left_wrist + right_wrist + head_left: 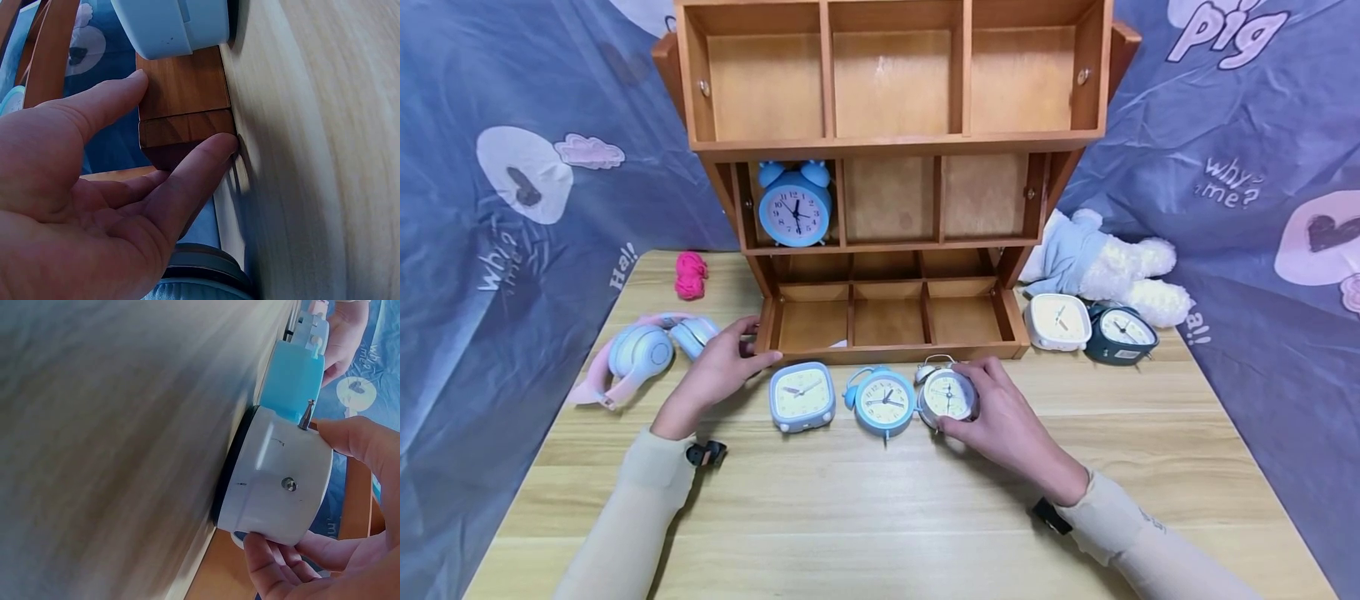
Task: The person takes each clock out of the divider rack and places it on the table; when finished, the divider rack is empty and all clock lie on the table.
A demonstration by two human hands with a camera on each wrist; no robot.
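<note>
My right hand (1000, 417) grips a white twin-bell alarm clock (948, 393) lying face up on the table. In the right wrist view, thumb and fingers hold opposite sides of this clock's white body (278, 478). The left hand (718, 375) holds the lower left corner of a wooden tiered shelf (895, 354); the left wrist view shows thumb and fingers about the corner's wood (184, 128). Between the hands, a blue round alarm clock (885, 401) touches or nearly touches the white one. Left of it lies a pale-blue squarish clock (802, 397).
Another blue twin-bell clock (795, 207) stands in the middle tier's left compartment. Right of the shelf are a white square clock (1058, 322), a dark green clock (1122, 333) and a plush toy (1105, 258). Headphones (642, 350) and a pink bundle (690, 275) lie at left.
</note>
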